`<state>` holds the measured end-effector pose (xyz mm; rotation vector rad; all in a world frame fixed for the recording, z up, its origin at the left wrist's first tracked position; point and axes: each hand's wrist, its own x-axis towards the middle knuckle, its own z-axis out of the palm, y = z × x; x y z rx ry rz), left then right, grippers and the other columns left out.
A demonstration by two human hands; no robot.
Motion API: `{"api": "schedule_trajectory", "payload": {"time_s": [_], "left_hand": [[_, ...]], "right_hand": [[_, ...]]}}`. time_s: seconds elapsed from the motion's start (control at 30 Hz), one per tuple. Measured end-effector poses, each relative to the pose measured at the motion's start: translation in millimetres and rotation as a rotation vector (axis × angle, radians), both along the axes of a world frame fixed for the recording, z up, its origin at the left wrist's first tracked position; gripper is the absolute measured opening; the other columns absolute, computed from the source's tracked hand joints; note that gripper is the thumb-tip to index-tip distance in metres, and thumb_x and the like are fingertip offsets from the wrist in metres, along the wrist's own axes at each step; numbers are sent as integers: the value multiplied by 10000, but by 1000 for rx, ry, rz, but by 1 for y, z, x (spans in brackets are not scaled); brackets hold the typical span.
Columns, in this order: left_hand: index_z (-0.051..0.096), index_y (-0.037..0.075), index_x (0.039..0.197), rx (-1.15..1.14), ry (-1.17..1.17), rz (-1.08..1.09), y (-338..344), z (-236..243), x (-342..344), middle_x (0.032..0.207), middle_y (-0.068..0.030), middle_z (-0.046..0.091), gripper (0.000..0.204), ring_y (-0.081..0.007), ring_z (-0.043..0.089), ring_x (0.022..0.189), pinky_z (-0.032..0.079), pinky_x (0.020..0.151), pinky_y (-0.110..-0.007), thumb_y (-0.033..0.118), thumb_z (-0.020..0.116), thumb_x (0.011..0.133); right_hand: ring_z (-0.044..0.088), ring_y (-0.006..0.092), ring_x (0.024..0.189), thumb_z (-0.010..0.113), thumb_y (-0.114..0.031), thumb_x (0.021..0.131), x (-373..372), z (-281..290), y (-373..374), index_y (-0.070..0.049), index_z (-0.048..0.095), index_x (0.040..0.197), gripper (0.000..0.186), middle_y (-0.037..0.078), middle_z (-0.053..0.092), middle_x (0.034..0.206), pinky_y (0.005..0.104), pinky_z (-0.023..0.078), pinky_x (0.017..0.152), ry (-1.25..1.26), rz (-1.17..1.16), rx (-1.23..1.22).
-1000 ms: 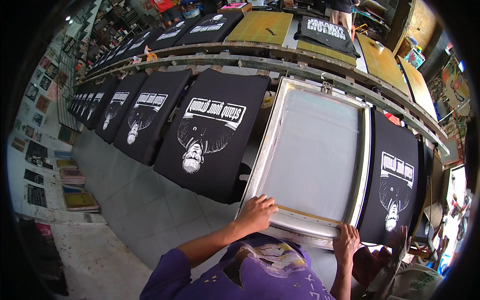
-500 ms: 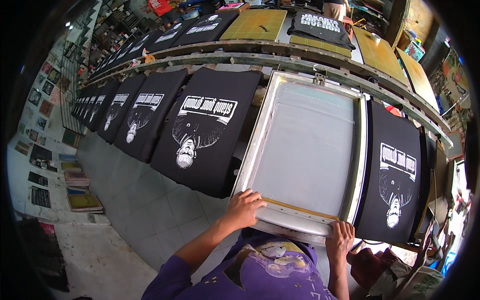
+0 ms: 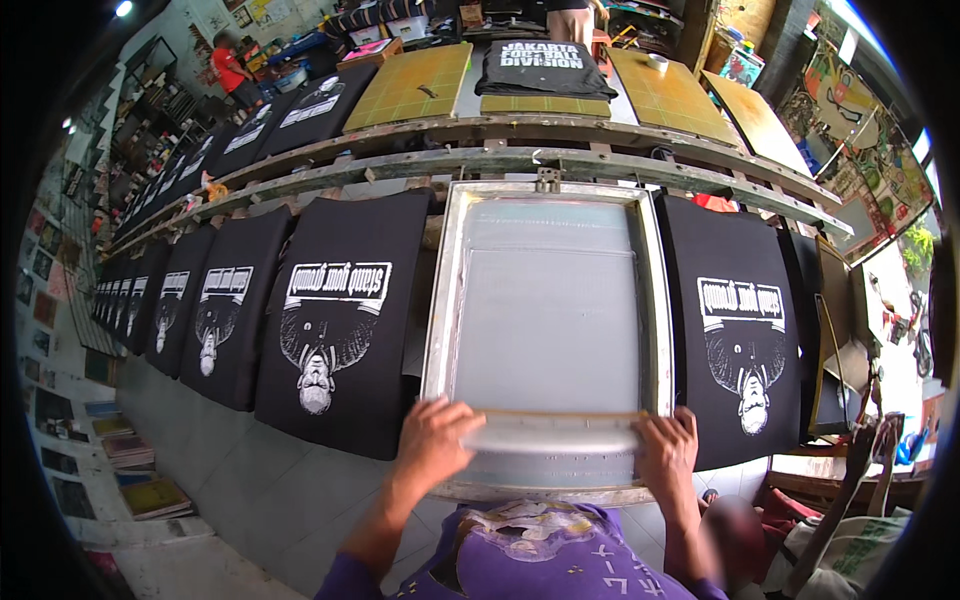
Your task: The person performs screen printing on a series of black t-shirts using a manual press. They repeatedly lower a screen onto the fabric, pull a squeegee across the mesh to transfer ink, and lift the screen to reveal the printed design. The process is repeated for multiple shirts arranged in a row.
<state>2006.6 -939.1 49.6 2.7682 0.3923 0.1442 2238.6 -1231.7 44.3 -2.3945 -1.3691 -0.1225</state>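
Note:
My left hand (image 3: pixel 437 438) and my right hand (image 3: pixel 668 445) are closed on the two ends of a wide squeegee (image 3: pixel 555 435) with a silvery holder and a yellowish edge. It lies crosswise over the near part of a screen-printing frame (image 3: pixel 657 300). The frame has metal sides and a pale grey mesh (image 3: pixel 548 320), and a hinge clamp (image 3: pixel 548 180) sits at its far end. Whatever lies under the mesh is hidden. Black T-shirts with white upside-down portrait prints flank the frame: one shirt (image 3: pixel 345 390) on the left, another shirt (image 3: pixel 745 260) on the right.
More printed black shirts (image 3: pixel 222 320) run off leftward in a row. Behind the rail (image 3: pixel 480 158) stands a second row of boards, with yellowish panels (image 3: pixel 408 88) and a folded black shirt (image 3: pixel 545 75). A person in red (image 3: pixel 230 70) stands far left; another person (image 3: pixel 790 545) is low right.
The squeegee has slid a little away from the frame's near end, both hands still gripping it. My view has turned to the right and tilted up, bringing more of the far row into sight.

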Motion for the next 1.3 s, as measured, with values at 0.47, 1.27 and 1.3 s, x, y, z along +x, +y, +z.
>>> {"api": "schedule_trajectory", "payload": {"time_s": [0.47, 1.27, 1.3], "left_hand": [[757, 79, 1125, 142, -314, 21, 188, -73, 221, 1110, -47, 715, 380, -278, 660, 1072, 552, 941, -382, 142, 871, 769], [795, 102, 1122, -120, -195, -18, -53, -32, -54, 1067, -18, 731, 539, -238, 672, 927, 552, 790, -375, -31, 700, 608], [796, 100, 1117, -143, -204, 2, -63, -34, -61, 1071, -20, 733, 517, -236, 674, 928, 551, 791, -375, -26, 693, 626]], "right_hand": [[672, 236, 985, 717, -56, 757, 221, -73, 193, -126, 736, 1007, 261, 48, 692, 946, 397, 445, 942, -268, -31, 140], [681, 206, 987, 718, -78, 705, -46, -29, -59, -132, 752, 1071, 372, 23, 711, 1027, 530, 380, 1137, -5, 33, -78], [681, 204, 1020, 724, -84, 708, -56, -34, -68, -131, 752, 1078, 374, 23, 715, 1054, 523, 379, 1138, 2, 19, -81]]}}
